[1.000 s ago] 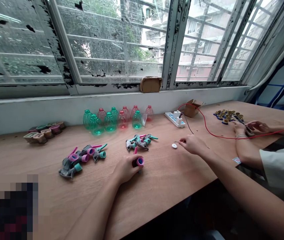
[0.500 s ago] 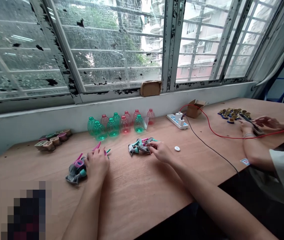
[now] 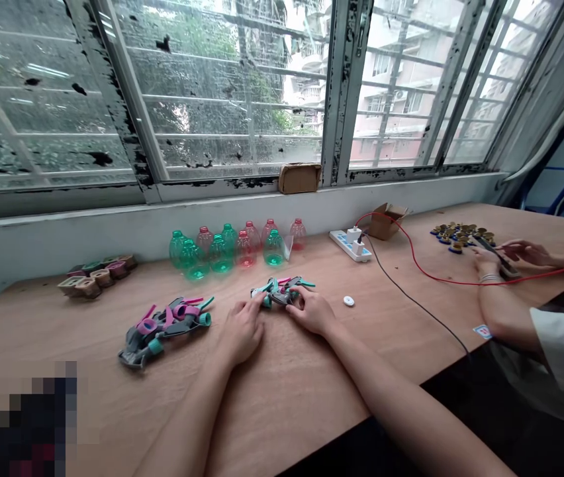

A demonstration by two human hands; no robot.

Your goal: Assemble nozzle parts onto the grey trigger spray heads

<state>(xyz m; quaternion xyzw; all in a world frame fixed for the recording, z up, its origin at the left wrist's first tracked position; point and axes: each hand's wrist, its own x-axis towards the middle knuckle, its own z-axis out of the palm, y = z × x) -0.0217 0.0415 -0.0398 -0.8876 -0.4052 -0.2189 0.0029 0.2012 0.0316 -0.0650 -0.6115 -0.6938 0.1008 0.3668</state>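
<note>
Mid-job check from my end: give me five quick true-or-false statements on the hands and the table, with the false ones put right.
1. The left hand and right hand are both at the middle pile of spray heads. True.
2. The white disc lies left of both hands. False: the white disc lies to the right of the right hand.
3. The left pile of spray heads is apart from both hands. True.
4. Every bottle by the wall is green. False: there are green bottles and red bottles.
5. The power strip has plugs in it. True.
</note>
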